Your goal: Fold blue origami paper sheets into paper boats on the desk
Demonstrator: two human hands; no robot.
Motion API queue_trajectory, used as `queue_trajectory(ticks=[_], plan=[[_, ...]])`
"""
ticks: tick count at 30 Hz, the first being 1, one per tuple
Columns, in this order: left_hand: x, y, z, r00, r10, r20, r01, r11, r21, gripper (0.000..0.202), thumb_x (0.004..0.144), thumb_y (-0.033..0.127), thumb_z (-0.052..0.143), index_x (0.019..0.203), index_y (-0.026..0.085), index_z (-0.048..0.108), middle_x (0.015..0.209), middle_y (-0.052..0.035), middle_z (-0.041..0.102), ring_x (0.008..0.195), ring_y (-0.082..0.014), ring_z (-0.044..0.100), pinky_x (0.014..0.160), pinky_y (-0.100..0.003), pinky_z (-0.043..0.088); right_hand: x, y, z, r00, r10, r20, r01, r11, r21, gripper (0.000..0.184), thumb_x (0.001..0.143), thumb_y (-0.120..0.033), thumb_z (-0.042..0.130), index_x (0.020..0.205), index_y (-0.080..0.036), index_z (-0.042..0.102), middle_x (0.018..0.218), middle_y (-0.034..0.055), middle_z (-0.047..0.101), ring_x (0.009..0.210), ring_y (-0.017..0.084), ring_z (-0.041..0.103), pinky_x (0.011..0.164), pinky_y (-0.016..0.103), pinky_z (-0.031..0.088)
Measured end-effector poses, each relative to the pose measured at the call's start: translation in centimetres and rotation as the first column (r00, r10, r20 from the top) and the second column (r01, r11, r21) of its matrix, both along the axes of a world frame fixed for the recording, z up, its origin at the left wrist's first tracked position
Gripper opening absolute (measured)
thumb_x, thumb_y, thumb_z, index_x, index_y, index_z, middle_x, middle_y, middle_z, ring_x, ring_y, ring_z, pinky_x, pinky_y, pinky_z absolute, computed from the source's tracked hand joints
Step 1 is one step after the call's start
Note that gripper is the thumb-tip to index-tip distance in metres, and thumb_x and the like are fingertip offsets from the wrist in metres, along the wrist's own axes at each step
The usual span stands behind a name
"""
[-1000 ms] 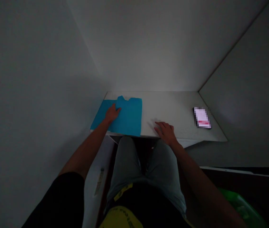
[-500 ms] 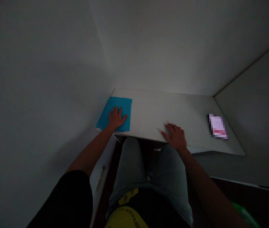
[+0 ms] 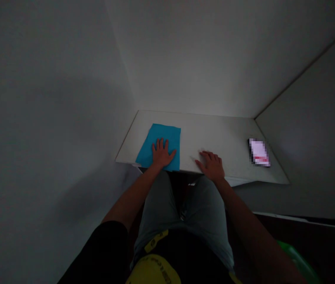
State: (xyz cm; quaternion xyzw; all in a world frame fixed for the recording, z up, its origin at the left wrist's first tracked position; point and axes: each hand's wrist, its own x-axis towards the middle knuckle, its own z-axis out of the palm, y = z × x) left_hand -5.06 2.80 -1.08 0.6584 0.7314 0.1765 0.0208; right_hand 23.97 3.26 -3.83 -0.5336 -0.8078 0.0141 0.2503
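A blue cloth [image 3: 169, 136] lies flat on the left part of a white tabletop [image 3: 197, 130], its near edge at the table's front edge. My left hand [image 3: 162, 156] rests palm down on the cloth with its fingers spread. Further right, my right hand [image 3: 213, 165] lies on the tabletop near the front edge, fingers extended and thumb apart, with nothing in it. A gap of bare tabletop separates the right hand from the cloth.
A phone [image 3: 259, 152] with a lit, blurred screen lies on the right end of the tabletop. Walls [image 3: 185, 59] border the table at the back and both sides. Something green [image 3: 296, 258] shows at the lower right, below table height.
My left hand has slid the blue cloth to the right, away from the left wall, baring the table's left end. My right hand stays at the front edge. The view has shifted slightly.
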Motion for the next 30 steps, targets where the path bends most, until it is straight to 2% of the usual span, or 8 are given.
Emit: queue_trajectory(ticks=[5, 9, 12, 15, 19, 25, 28, 30], plan=[[9.2, 0.1, -1.1, 0.997, -0.071, -0.031, 0.072, 0.997, 0.024, 0.086, 0.104, 0.068, 0.042, 0.171, 0.014, 0.038, 0.180, -0.0202, 0.023, 0.170, -0.0401, 0.012, 0.135, -0.066, 0.008, 0.4, 0.2, 0.0, 1.000, 0.018, -0.016, -0.019, 0.998, -0.056, 0.058, 0.111, -0.056, 0.040, 0.153, -0.021, 0.060, 0.153, 0.0148, 0.062, 0.134, 0.036, 0.057, 0.113, 0.053, 0.045], [12.4, 0.5, -0.6, 0.998, -0.041, -0.055, 0.037, 0.997, -0.072, 0.077, 0.109, 0.059, 0.033, 0.171, 0.014, 0.036, 0.181, -0.0170, 0.022, 0.170, -0.0362, 0.012, 0.136, -0.062, 0.014, 0.7, 0.3, 0.0, 0.999, 0.047, -0.005, -0.047, 0.996, -0.080, 0.061, 0.111, -0.059, 0.041, 0.157, -0.024, 0.058, 0.157, 0.0138, 0.059, 0.137, 0.035, 0.056, 0.115, 0.054, 0.045], [10.9, 0.9, 0.3, 0.998, -0.047, -0.038, 0.041, 0.989, -0.141, 0.073, 0.111, 0.054, 0.027, 0.172, 0.014, 0.034, 0.181, -0.0148, 0.026, 0.170, -0.0326, 0.017, 0.135, -0.056, 0.024, 1.0, 0.2, 0.1, 0.996, 0.083, 0.043, -0.080, 0.995, -0.063, 0.066, 0.108, -0.065, 0.046, 0.163, -0.029, 0.053, 0.169, 0.0122, 0.047, 0.144, 0.037, 0.052, 0.116, 0.055, 0.044], [7.2, 0.5, 0.6, 0.995, -0.075, -0.070, 0.070, 0.995, -0.065, 0.074, 0.112, 0.054, 0.026, 0.174, 0.014, 0.026, 0.182, -0.0134, 0.022, 0.170, -0.0297, 0.016, 0.136, -0.050, 0.026, 1.0, 0.0, 0.2, 0.979, 0.159, 0.124, -0.154, 0.987, -0.053, 0.066, 0.107, -0.068, 0.047, 0.164, -0.036, 0.051, 0.177, 0.0049, 0.036, 0.152, 0.037, 0.045, 0.119, 0.056, 0.041], [2.8, -0.8, -0.2, 0.989, -0.088, -0.119, 0.084, 0.996, -0.038, 0.080, 0.112, 0.058, 0.026, 0.172, 0.006, 0.025, 0.180, -0.0196, 0.026, 0.169, -0.0302, 0.019, 0.138, -0.048, 0.019, 0.8, 0.0, 0.1, 0.966, 0.199, 0.165, -0.193, 0.980, -0.054, 0.062, 0.110, -0.066, 0.042, 0.164, -0.037, 0.051, 0.174, -0.0004, 0.043, 0.157, 0.034, 0.041, 0.124, 0.055, 0.037], [2.1, -1.2, -0.9, 0.989, -0.104, -0.104, 0.103, 0.995, -0.015, 0.084, 0.111, 0.061, 0.021, 0.172, 0.003, 0.024, 0.179, -0.0204, 0.027, 0.169, -0.0293, 0.022, 0.139, -0.048, 0.017, 1.0, 0.4, -0.4, 0.968, 0.195, 0.160, -0.189, 0.981, -0.053, 0.061, 0.111, -0.061, 0.039, 0.165, -0.034, 0.050, 0.173, 0.0020, 0.044, 0.156, 0.035, 0.043, 0.127, 0.060, 0.031], [1.6, -1.2, -0.7, 0.989, -0.094, -0.112, 0.094, 0.996, -0.004, 0.083, 0.111, 0.061, 0.023, 0.171, 0.004, 0.028, 0.178, -0.0211, 0.029, 0.169, -0.0299, 0.023, 0.138, -0.050, 0.017, 2.5, 0.8, -0.7, 0.973, 0.171, 0.156, -0.166, 0.985, -0.047, 0.061, 0.111, -0.060, 0.038, 0.165, -0.033, 0.050, 0.173, 0.0034, 0.045, 0.156, 0.035, 0.045, 0.126, 0.060, 0.032], [-0.1, -1.4, -0.5, 0.988, -0.077, -0.137, 0.078, 0.997, 0.002, 0.081, 0.111, 0.061, 0.024, 0.170, 0.005, 0.033, 0.178, -0.0210, 0.030, 0.169, -0.0310, 0.023, 0.138, -0.052, 0.016, 4.3, 1.1, -0.9, 0.979, 0.137, 0.153, -0.132, 0.990, -0.042, 0.061, 0.111, -0.059, 0.037, 0.164, -0.032, 0.051, 0.172, 0.0043, 0.045, 0.155, 0.035, 0.045, 0.125, 0.060, 0.033]])
